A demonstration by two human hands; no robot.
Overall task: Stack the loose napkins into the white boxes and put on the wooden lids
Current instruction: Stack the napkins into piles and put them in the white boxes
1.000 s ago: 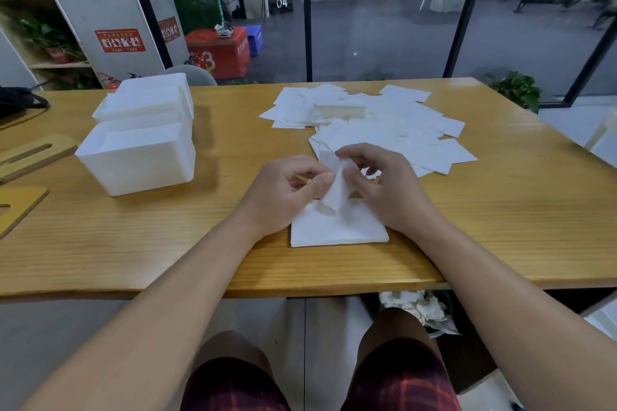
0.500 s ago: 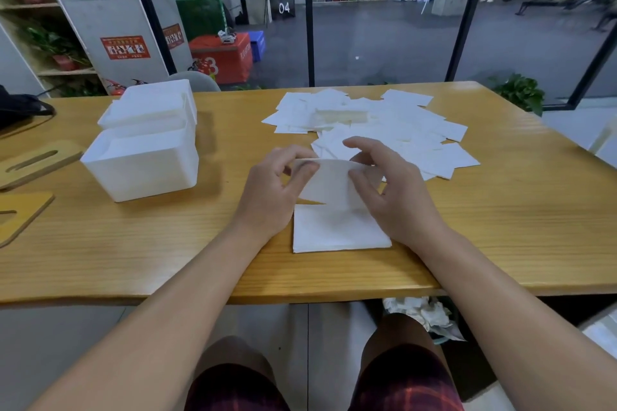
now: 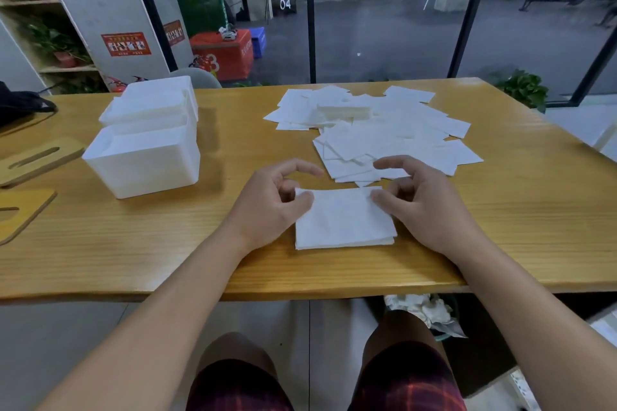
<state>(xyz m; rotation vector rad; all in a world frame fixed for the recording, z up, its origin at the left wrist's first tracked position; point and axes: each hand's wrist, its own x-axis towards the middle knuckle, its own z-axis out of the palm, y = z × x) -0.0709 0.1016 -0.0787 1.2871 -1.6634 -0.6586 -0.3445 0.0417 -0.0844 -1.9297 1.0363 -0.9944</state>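
L hand (image 3: 273,207) & R hand (image 3: 420,210) sit either side of the small napkin stack (image 3: 344,218) at 6 o'clock on the table (image 3: 500,237), near its front edge. L thumb presses down on the stack's far-left corner, R thumb touches the far-right edge; other fingers on both hands are loosely curled above the wood, gripping nothing, so both hands read as relaxed, squaring the stack rather than carrying it. Outward from there: the loose napkin pile (image 3: 384,133) spreads from 12 to 1 o'clock, just beyond the fingertips, w/ a thicker wad in its far part; plenty of sheets left unsorted. At 10 o'clock, well apart from the hands, stand two white boxes (image 3: 143,163), one behind the other; can't tell if the near one holds anything, its top looks open. Two wooden lids (image 3: 36,160) lie flat at 9 o'clock by the table's left edge, neither on a box. Progress, as I judge it: early. One thin stack built, nothing visibly boxed, no lid fitted. Left to do: gather most of the pile, load both boxes, cap both.
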